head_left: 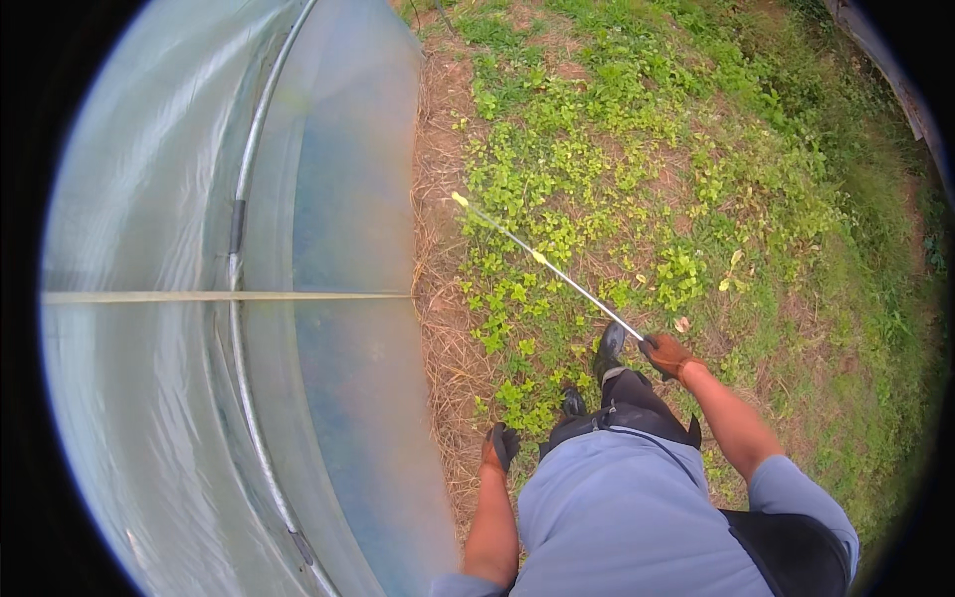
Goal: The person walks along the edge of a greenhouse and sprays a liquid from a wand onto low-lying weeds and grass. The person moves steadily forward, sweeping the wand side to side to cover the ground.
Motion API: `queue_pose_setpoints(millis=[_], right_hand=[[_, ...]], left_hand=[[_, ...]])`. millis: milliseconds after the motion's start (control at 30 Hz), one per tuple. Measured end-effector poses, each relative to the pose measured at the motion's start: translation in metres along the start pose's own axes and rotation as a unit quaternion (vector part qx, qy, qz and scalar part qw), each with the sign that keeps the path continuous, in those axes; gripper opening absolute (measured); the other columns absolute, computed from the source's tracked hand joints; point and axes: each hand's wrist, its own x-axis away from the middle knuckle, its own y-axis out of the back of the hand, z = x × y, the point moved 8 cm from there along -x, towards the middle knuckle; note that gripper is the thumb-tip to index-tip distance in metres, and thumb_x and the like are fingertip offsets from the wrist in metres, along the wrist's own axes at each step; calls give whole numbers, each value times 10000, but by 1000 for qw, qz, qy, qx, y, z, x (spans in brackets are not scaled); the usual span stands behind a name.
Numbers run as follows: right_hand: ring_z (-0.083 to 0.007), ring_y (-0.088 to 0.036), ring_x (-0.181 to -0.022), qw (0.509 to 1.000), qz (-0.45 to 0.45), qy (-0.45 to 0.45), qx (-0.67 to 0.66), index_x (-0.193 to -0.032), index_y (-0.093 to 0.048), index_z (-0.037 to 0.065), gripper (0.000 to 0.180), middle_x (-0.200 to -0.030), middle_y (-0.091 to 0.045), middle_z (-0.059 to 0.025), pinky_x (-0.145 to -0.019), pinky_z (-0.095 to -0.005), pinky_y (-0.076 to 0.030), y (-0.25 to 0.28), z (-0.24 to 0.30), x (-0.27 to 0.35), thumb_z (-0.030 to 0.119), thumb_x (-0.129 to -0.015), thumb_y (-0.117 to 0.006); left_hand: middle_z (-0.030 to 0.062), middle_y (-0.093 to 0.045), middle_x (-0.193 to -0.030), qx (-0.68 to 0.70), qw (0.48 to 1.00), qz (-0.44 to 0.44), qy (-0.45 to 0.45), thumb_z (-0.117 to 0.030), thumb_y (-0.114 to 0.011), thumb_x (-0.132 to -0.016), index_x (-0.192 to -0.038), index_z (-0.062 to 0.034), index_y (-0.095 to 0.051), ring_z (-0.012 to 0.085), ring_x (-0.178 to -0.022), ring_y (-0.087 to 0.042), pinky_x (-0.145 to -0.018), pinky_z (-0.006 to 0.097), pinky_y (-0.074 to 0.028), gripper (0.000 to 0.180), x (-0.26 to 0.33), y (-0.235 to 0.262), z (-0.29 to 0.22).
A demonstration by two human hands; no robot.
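My right hand (665,354) grips the spray wand (542,261), so I keep its tip low over the weeds (597,149) ahead, while my left hand (499,448) clenches a dark handle (507,439).

A: How many hands are showing, and what are they wearing?
B: Two are showing, the left hand (500,447) and the right hand (665,354), each wearing one orange glove, making two gloves.
A: How many wands are being held?
B: One spray wand (545,264) is being gripped by the right hand.
A: And shoes?
B: Two dark shoes are showing, one (609,345) ahead and one (572,402) behind.
A: Structures?
B: One plastic tunnel (328,249) is standing alongside, with two metal hoops (237,298) and one taut cord (219,297) crossing it.
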Motion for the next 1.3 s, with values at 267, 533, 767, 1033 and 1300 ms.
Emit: queue_pose_setpoints(millis=[267,533,767,1033,1300], right_hand=[[-416,-601,-843,991,94,-87,45,-1019,-630,33,383,-909,-630,-241,-774,-479,-463,56,-29,21,352,-896,-457],[-365,-601,-844,984,-16,-49,-168,-1078,-617,26,359,-910,-629,-209,-736,-444,-457,70,1,-120,309,-897,-489],[-155,-504,-544,922,-60,-205,-323,-1006,-598,59,370,-679,-503,-50,-454,-320,-476,89,-36,-56,391,-872,-505],[-170,-530,-584,896,-85,-320,-296,-1013,-616,73,371,-683,-531,-61,-476,-343,-490,43,-56,63,395,-872,-497],[-110,-379,-427,782,-200,-297,-510,-922,-566,59,328,-539,-397,-4,-380,-290,-356,45,-35,49,380,-879,-517]], left_hand=[[125,-624,-980,-15,999,10,-46,-363,-530,-894,-1239,-56,-478,213,-823,-613,-692,328,-512,465,-13,-75,-68],[137,-622,-1022,-130,989,40,-53,-403,-529,-886,-1231,-53,-479,231,-841,-619,-723,330,-521,495,-21,-114,-126],[144,-624,-1038,-152,985,75,-5,-413,-524,-891,-1229,-55,-473,237,-846,-621,-730,339,-526,494,-64,-115,-155],[136,-626,-1002,-181,973,140,-39,-405,-530,-896,-1233,-57,-500,243,-824,-618,-713,351,-520,486,-124,-183,-241],[168,-615,-1086,-297,933,203,-10,-414,-547,-887,-1237,-30,-472,248,-905,-626,-762,347,-525,524,-140,-248,-267]])
